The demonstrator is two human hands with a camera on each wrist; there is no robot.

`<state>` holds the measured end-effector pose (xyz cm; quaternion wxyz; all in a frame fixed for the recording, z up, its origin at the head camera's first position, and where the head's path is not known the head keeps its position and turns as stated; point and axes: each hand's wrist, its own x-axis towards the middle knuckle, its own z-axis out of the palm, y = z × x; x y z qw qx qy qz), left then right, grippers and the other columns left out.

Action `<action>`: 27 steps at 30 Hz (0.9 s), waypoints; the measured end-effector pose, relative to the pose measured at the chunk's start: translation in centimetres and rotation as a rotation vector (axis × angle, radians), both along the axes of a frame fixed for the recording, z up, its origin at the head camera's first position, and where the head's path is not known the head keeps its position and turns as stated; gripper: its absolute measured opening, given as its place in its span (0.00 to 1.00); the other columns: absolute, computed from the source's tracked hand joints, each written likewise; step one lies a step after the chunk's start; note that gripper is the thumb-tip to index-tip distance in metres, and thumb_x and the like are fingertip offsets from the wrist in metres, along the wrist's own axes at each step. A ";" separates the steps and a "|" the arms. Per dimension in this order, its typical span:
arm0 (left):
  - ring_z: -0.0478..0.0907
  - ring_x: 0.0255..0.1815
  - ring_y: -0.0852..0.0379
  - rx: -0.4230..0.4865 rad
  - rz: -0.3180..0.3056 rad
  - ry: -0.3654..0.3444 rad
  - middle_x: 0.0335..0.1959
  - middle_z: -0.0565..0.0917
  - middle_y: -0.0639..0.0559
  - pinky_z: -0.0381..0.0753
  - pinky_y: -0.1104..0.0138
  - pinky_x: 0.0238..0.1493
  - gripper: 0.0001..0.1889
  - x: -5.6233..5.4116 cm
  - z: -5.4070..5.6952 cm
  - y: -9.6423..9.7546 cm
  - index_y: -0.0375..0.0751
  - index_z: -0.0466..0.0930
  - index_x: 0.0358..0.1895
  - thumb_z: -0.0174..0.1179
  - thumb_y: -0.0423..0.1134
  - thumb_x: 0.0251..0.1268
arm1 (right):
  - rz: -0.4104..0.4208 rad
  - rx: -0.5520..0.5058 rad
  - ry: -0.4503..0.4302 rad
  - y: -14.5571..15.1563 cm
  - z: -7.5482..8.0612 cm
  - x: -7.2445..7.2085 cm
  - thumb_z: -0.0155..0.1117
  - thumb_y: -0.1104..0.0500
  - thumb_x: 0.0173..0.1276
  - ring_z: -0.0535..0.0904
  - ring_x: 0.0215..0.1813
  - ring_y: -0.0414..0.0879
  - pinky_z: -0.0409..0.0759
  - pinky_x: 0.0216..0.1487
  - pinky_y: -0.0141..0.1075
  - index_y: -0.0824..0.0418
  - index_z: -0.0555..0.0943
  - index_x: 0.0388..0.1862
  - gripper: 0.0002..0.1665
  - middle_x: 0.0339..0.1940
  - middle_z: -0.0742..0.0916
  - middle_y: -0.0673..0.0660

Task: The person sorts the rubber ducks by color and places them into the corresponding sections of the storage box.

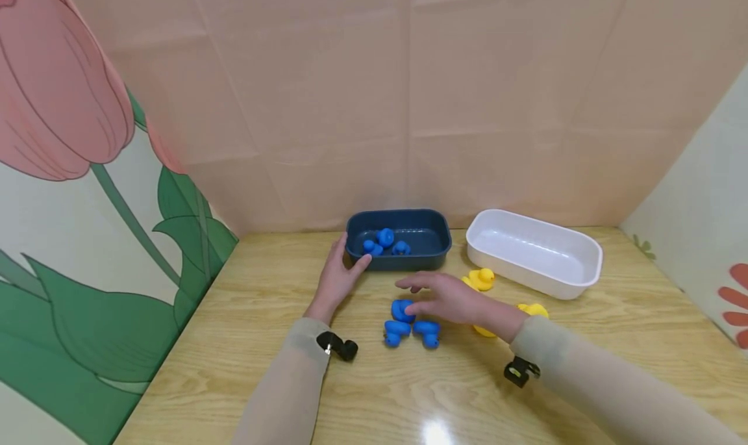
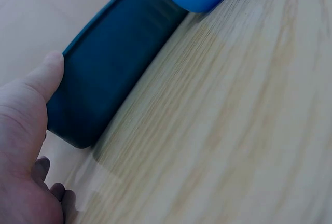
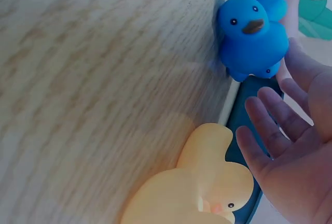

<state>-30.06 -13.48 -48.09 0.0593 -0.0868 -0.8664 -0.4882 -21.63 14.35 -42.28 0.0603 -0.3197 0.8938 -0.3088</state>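
My left hand (image 1: 339,279) holds the left end of a dark blue bin (image 1: 441,256), thumb at its front rim and fingers along its side. Its thumb (image 2: 49,73) shows against the bin wall (image 2: 104,84) in the left wrist view. Inside lie three blue rubber ducks (image 1: 385,237). My right hand (image 1: 450,299) reaches over the table with fingers spread and nothing held. Its thumb overlaps the rearmost blue duck (image 1: 400,310) of three on the table; the other two, a left duck (image 1: 397,333) and a right duck (image 1: 427,334), lie just in front.
Right of the blue bin stands a white bin (image 1: 526,269). Yellow ducks lie about the right forearm: one yellow duck (image 1: 482,279) by the white bin, another (image 1: 533,310) partly behind the sleeve. A pink-beige cloth wall (image 1: 327,107) rises behind the wooden table (image 1: 234,341).
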 end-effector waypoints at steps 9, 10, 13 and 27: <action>0.50 0.91 0.38 -0.009 -0.004 0.010 0.91 0.53 0.39 0.53 0.41 0.87 0.50 0.0 0.0 -0.1 0.45 0.51 0.92 0.66 0.62 0.80 | 0.023 0.011 -0.046 -0.2 -0.5 -0.1 0.75 0.50 0.79 0.87 0.62 0.53 0.85 0.66 0.54 0.64 0.83 0.74 0.32 0.67 0.89 0.59; 0.50 0.91 0.38 -0.010 -0.003 0.009 0.91 0.53 0.39 0.53 0.41 0.87 0.50 0.0 0.0 -0.1 0.46 0.51 0.92 0.66 0.61 0.80 | 0.016 0.013 -0.056 -0.2 -0.5 -0.1 0.75 0.49 0.79 0.87 0.63 0.52 0.85 0.67 0.54 0.63 0.83 0.74 0.32 0.67 0.89 0.58; 0.50 0.91 0.39 -0.009 -0.002 0.010 0.91 0.53 0.38 0.53 0.41 0.87 0.49 0.0 0.1 -0.1 0.47 0.51 0.92 0.66 0.61 0.80 | 0.005 0.022 -0.067 -0.2 -0.7 -0.2 0.74 0.48 0.80 0.87 0.65 0.52 0.83 0.69 0.54 0.62 0.83 0.74 0.32 0.67 0.89 0.57; 0.49 0.91 0.39 -0.017 -0.003 0.005 0.91 0.53 0.38 0.53 0.41 0.87 0.51 0.1 0.1 -0.1 0.46 0.51 0.92 0.65 0.64 0.79 | 0.000 0.108 -0.048 -0.2 -0.5 -0.1 0.72 0.46 0.81 0.84 0.71 0.52 0.80 0.73 0.55 0.58 0.85 0.74 0.30 0.69 0.89 0.53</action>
